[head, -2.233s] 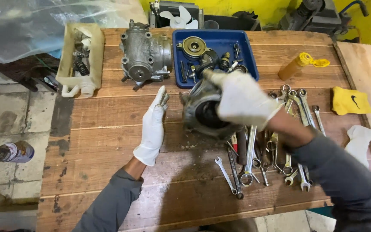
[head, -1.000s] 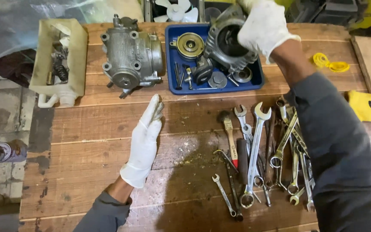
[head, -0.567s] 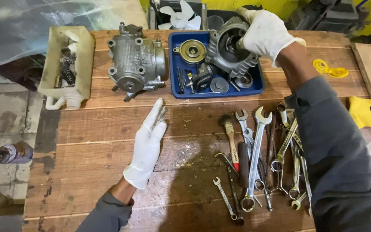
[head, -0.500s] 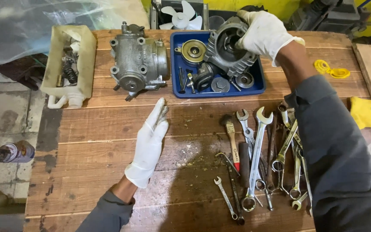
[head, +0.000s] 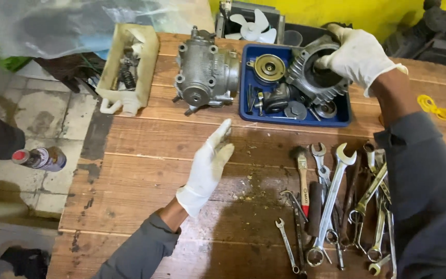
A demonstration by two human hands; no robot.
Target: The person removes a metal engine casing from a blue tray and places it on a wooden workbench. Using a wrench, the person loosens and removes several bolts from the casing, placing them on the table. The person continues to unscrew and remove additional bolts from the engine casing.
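Wooden plank counter (head: pixel 145 155). Beyond my left hand (head: pixel 207 168): grey engine casing (head: pixel 205 72) and cream tub (head: pixel 130 67) of small parts. Under my right hand (head: pixel 354 54): blue tray (head: pixel 246 111). Right of my left hand: spanners (head: pixel 336 201) and a brush (head: pixel 302 175), loosely heaped.

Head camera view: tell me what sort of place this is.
Probably a small engine repair workshop: wrenches strewn on a worn wooden bench, a metal engine casing, and a blue tray of dismantled parts.
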